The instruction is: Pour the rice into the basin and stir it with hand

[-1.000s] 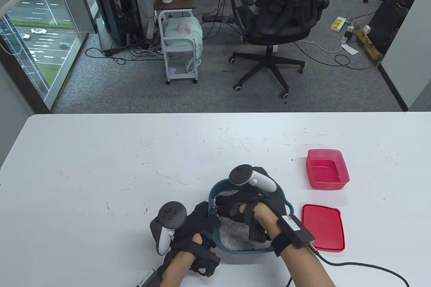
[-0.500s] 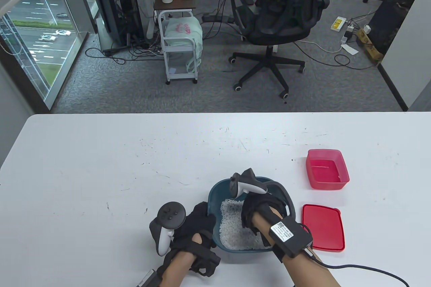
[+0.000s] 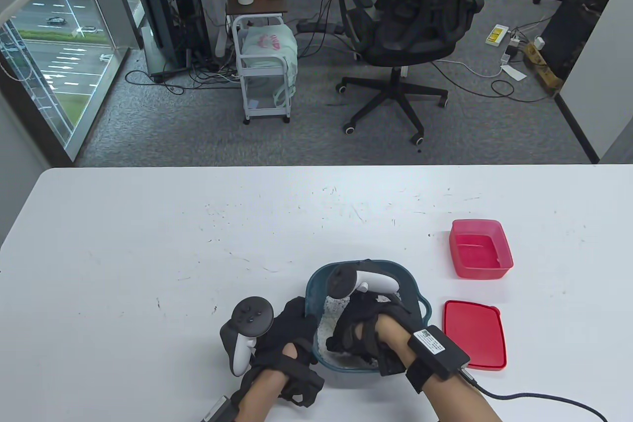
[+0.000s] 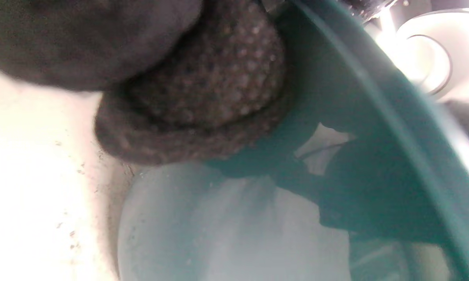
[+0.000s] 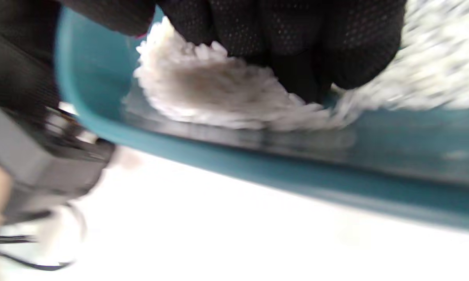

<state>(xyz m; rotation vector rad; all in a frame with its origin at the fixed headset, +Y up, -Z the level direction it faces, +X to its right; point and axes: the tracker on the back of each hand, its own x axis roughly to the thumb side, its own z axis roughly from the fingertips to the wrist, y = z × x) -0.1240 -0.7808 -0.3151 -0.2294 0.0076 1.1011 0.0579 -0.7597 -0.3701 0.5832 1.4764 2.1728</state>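
Note:
A teal basin (image 3: 419,299) stands near the table's front edge with white rice (image 3: 337,304) in it. My left hand (image 3: 292,325) holds the basin at its left rim; in the left wrist view a gloved finger (image 4: 203,86) presses against the basin's wall (image 4: 355,156). My right hand (image 3: 353,330) is down inside the basin, and its gloved fingers (image 5: 289,39) dig into the rice (image 5: 203,89) just inside the near rim (image 5: 258,168). Most of the rice is hidden under that hand.
A red box (image 3: 480,250) sits open to the right of the basin, and its flat red lid (image 3: 474,335) lies in front of it. A black cable (image 3: 534,397) trails from my right wrist across the table. Beyond the far table edge the floor lies lower.
My right hand has swept through the rice from the basin's far side to the right and then towards its near left. The left hand and the basin have stayed put.

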